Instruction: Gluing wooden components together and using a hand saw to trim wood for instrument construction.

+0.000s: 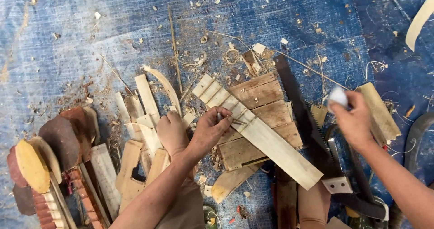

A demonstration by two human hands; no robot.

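Bamboo slat, long and pale, lies slantwise across a small wooden board at the middle of the blue tarp, running from far left to near right. My left hand is clenched around a thin tool, its tip pressed against the slat near the middle. I can't tell what kind of tool it is; only a short dark stub shows above my fingers. My right hand is up over the right side, fingers pinched on a small white lump. Just below it a dark saw lies beside the board, teeth facing right. Cut bamboo pieces are heaped left of my left hand, and rounded reddish wood blocks sit further left. Shavings litter the far tarp.
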